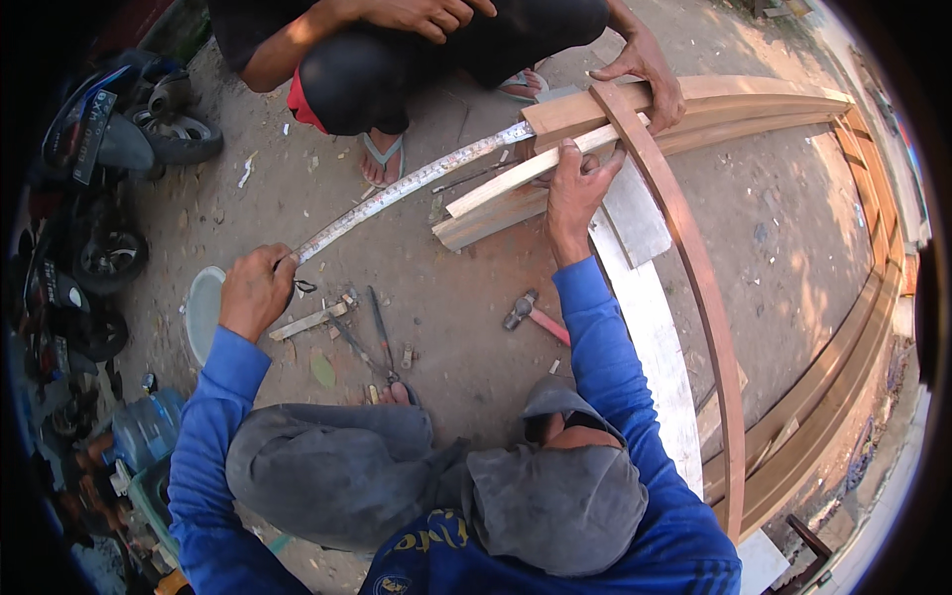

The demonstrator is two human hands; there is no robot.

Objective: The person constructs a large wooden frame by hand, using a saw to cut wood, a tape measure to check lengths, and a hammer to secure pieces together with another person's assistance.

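Note:
My left hand is closed round the case end of a tape measure. Its pale blade runs out to the near left end of a wooden frame. My right hand grips a light wooden strip beside that frame end, thumb on top; some fingers are hidden. Just right of this hand, a long reddish-brown slat lies across the frame. Opposite me a squatting person's hand holds the frame near the slat's far end.
A hammer with a red handle lies on the ground between my arms. Pincers and wood scraps lie by my foot. At left are a white basin, parked motorbikes and a blue water bottle. A white board lies at right.

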